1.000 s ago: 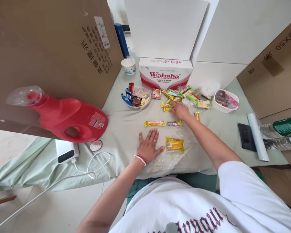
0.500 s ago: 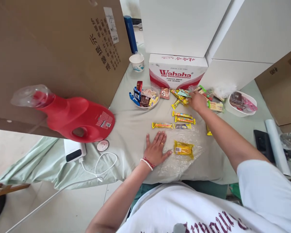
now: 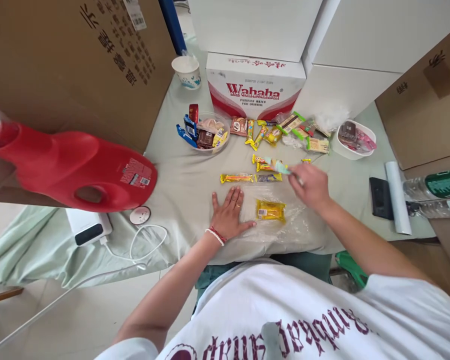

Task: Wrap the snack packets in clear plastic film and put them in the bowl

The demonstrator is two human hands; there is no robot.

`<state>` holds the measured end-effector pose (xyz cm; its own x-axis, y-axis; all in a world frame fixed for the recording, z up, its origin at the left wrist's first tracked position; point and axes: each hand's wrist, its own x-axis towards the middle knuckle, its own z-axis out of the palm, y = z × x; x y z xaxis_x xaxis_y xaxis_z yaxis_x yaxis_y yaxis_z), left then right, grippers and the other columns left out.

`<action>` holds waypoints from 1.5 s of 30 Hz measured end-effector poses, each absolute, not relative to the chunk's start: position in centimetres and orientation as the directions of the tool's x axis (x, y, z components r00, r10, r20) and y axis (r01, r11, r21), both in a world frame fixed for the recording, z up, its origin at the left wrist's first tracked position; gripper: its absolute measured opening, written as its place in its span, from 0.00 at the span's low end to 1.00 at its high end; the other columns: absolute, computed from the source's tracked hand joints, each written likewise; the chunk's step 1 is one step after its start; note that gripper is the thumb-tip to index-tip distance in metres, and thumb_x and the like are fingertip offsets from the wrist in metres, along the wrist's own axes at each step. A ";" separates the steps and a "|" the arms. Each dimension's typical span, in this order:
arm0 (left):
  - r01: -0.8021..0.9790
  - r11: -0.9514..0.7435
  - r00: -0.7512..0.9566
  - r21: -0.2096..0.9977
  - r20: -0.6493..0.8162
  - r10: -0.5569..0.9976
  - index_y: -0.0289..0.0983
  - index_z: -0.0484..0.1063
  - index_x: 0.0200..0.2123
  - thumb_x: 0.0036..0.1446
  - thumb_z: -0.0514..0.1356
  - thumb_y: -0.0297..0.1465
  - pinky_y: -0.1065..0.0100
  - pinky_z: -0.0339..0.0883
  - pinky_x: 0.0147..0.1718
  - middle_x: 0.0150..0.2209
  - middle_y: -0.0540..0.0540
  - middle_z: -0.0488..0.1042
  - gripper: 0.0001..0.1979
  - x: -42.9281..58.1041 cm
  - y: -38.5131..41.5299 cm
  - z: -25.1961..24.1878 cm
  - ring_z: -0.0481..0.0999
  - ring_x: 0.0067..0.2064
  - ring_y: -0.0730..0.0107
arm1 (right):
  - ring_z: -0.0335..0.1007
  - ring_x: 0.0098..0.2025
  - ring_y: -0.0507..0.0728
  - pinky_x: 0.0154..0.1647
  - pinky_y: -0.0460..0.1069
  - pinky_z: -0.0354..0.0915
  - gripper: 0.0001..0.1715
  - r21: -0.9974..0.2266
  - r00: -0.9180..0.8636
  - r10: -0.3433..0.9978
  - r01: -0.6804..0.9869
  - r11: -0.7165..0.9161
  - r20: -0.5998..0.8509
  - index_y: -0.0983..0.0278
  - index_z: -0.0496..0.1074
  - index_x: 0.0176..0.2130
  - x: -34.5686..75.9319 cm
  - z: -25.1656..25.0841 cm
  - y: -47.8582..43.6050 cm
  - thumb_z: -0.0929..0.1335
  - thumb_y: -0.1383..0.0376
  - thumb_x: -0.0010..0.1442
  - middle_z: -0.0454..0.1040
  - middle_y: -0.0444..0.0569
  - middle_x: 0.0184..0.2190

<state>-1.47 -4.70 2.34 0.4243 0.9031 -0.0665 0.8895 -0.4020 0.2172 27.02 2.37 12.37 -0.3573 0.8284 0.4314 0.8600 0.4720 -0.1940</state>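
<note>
My left hand (image 3: pixel 228 215) lies flat on the cloth, fingers spread, holding nothing. In my right hand (image 3: pixel 310 186) a pale green snack packet (image 3: pixel 277 166) is pinched by its end, blurred by motion. It hangs over yellow snack sticks (image 3: pixel 260 164), partly hiding them. Just nearer to me are a yellow stick packet (image 3: pixel 237 178) and a purple-and-yellow stick packet (image 3: pixel 268 178), end to end. A yellow snack packet (image 3: pixel 270 211) rests on a clear plastic sheet (image 3: pixel 300 225), right of my left hand. Farther back is a pile of mixed snack packets (image 3: pixel 273 134).
A clear round bowl (image 3: pixel 228 135) of snacks stands left, a white tub (image 3: pixel 350 150) right. Behind are a Wahaba-style Wahaha carton (image 3: pixel 255 87) and paper cup (image 3: pixel 187 72). A red jug (image 3: pixel 82 170), white power bank (image 3: pixel 88 227) and cable lie left; a black phone-like object (image 3: pixel 380 198) lies right.
My right hand has come back from the pile toward me, carrying the pale green packet. My left hand stays flat on the cloth. The camera view has shifted.
</note>
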 end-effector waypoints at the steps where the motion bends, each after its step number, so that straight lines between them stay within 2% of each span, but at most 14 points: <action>1: 0.890 -0.404 0.425 0.211 -0.064 0.903 0.32 0.43 0.76 0.60 0.49 0.64 0.26 0.19 0.68 0.76 0.32 0.43 0.55 -1.5 -4.7 2.3 0.40 0.77 0.40 | 0.71 0.39 0.57 0.39 0.50 0.62 0.16 -0.161 -0.409 0.827 0.853 0.497 0.386 0.61 0.79 0.47 26.9 11.9 -0.7 0.62 0.61 0.73 0.79 0.52 0.39; 3: 0.891 -0.406 0.425 0.202 -0.061 0.903 0.32 0.43 0.76 0.59 0.50 0.65 0.26 0.20 0.68 0.76 0.32 0.43 0.56 -1.4 -4.6 2.3 0.39 0.77 0.39 | 0.69 0.38 0.58 0.37 0.50 0.62 0.15 -0.098 -0.522 0.822 0.828 0.553 0.229 0.60 0.79 0.47 26.5 10.9 -5.3 0.64 0.60 0.72 0.79 0.52 0.40; 5: 0.890 -0.408 0.427 0.204 -0.060 0.902 0.32 0.44 0.76 0.59 0.51 0.64 0.26 0.21 0.68 0.76 0.31 0.43 0.55 -1.3 -4.6 2.2 0.40 0.77 0.39 | 0.69 0.42 0.60 0.38 0.51 0.63 0.17 -0.103 -0.595 0.800 0.793 0.600 0.082 0.60 0.79 0.49 26.2 10.4 -7.3 0.66 0.53 0.71 0.79 0.54 0.46; 9: 0.889 -0.405 0.427 0.212 -0.069 0.902 0.32 0.45 0.76 0.59 0.52 0.63 0.25 0.22 0.67 0.76 0.31 0.44 0.55 -1.3 -4.5 2.3 0.41 0.77 0.39 | 0.65 0.57 0.67 0.55 0.60 0.64 0.37 -0.217 -0.596 0.801 0.776 0.592 0.054 0.61 0.74 0.59 26.3 10.2 -5.6 0.68 0.38 0.63 0.70 0.59 0.60; 13: 0.897 -0.396 0.418 0.195 -0.084 0.905 0.32 0.45 0.76 0.59 0.52 0.63 0.25 0.25 0.68 0.76 0.32 0.44 0.54 -1.3 -4.4 2.3 0.41 0.77 0.39 | 0.46 0.73 0.73 0.69 0.67 0.52 0.57 -0.341 -0.609 0.792 0.754 0.562 -0.041 0.64 0.56 0.73 26.0 8.6 -2.0 0.68 0.35 0.60 0.58 0.63 0.70; 18: 0.899 -0.404 0.422 0.168 -0.081 0.903 0.33 0.45 0.76 0.57 0.52 0.65 0.26 0.25 0.68 0.76 0.32 0.44 0.56 -1.3 -4.4 2.2 0.40 0.77 0.38 | 0.44 0.75 0.72 0.72 0.68 0.47 0.48 -0.410 -0.549 0.808 0.801 0.437 -0.213 0.63 0.57 0.73 25.6 5.4 -0.5 0.65 0.41 0.66 0.58 0.62 0.71; 23: 0.895 -0.416 0.433 0.160 -0.088 0.897 0.29 0.44 0.76 0.58 0.52 0.64 0.26 0.22 0.67 0.76 0.30 0.40 0.57 -1.3 -4.4 2.1 0.39 0.77 0.38 | 0.45 0.73 0.72 0.70 0.69 0.50 0.46 -0.469 -0.545 0.832 0.764 0.444 -0.101 0.61 0.61 0.70 26.0 5.8 -0.5 0.71 0.45 0.61 0.66 0.61 0.64; 28: 0.895 -0.417 0.433 0.157 -0.085 0.897 0.29 0.45 0.75 0.57 0.51 0.65 0.26 0.21 0.67 0.76 0.30 0.39 0.57 -1.3 -4.4 2.1 0.37 0.77 0.38 | 0.51 0.69 0.70 0.68 0.68 0.55 0.44 -0.513 -0.495 0.861 0.714 0.478 0.114 0.59 0.58 0.71 26.6 7.8 -1.0 0.71 0.49 0.64 0.69 0.59 0.55; 31: 0.891 -0.425 0.440 0.159 -0.077 0.894 0.30 0.46 0.75 0.57 0.52 0.65 0.26 0.20 0.67 0.76 0.29 0.39 0.57 -1.3 -4.4 2.0 0.37 0.77 0.38 | 0.55 0.65 0.69 0.66 0.66 0.59 0.39 -0.506 -0.555 0.824 0.682 0.528 0.111 0.60 0.64 0.68 26.3 8.0 -2.0 0.70 0.48 0.64 0.68 0.59 0.52; 34: 0.887 -0.432 0.448 0.164 -0.073 0.891 0.30 0.46 0.75 0.57 0.52 0.65 0.25 0.21 0.67 0.76 0.29 0.41 0.57 -1.3 -4.4 2.0 0.37 0.77 0.38 | 0.57 0.62 0.71 0.63 0.66 0.61 0.44 -0.449 -0.614 0.789 0.702 0.553 0.010 0.64 0.66 0.66 25.3 7.4 -3.4 0.71 0.43 0.62 0.67 0.62 0.54; 37: 0.885 -0.430 0.448 0.178 -0.074 0.891 0.30 0.46 0.75 0.58 0.52 0.65 0.24 0.21 0.66 0.76 0.29 0.42 0.57 -1.3 -4.5 2.1 0.36 0.77 0.37 | 0.55 0.65 0.73 0.67 0.69 0.53 0.48 -0.310 -0.618 0.786 0.753 0.581 -0.027 0.66 0.62 0.69 24.4 6.9 -4.8 0.70 0.41 0.62 0.63 0.65 0.63; 39: 0.884 -0.424 0.444 0.194 -0.071 0.893 0.31 0.47 0.75 0.56 0.53 0.65 0.24 0.21 0.66 0.76 0.29 0.42 0.57 -1.3 -4.5 2.2 0.36 0.77 0.36 | 0.56 0.65 0.72 0.68 0.70 0.49 0.44 -0.235 -0.602 0.798 0.780 0.579 -0.032 0.66 0.61 0.69 24.0 6.8 -5.6 0.69 0.46 0.66 0.64 0.64 0.64; 42: 0.881 -0.416 0.440 0.223 -0.067 0.896 0.31 0.47 0.75 0.54 0.54 0.67 0.25 0.19 0.67 0.76 0.29 0.42 0.60 -1.2 -4.5 2.3 0.37 0.77 0.35 | 0.61 0.61 0.70 0.63 0.66 0.55 0.35 -0.202 -0.518 0.853 0.844 0.496 -0.068 0.67 0.62 0.68 23.7 6.6 -5.9 0.67 0.53 0.69 0.69 0.63 0.61; 45: 0.879 -0.410 0.437 0.242 -0.068 0.897 0.30 0.46 0.75 0.52 0.55 0.68 0.25 0.17 0.66 0.76 0.29 0.41 0.62 -1.1 -4.5 2.3 0.38 0.77 0.34 | 0.64 0.58 0.70 0.58 0.64 0.59 0.34 -0.197 -0.461 0.880 0.879 0.435 -0.113 0.67 0.63 0.67 23.8 6.7 -5.4 0.67 0.55 0.68 0.72 0.63 0.60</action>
<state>-1.13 -4.46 2.32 0.4371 0.8969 -0.0675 0.8793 -0.4103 0.2419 23.79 -5.45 6.73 -0.4608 0.8802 -0.1133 0.8788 0.4348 -0.1966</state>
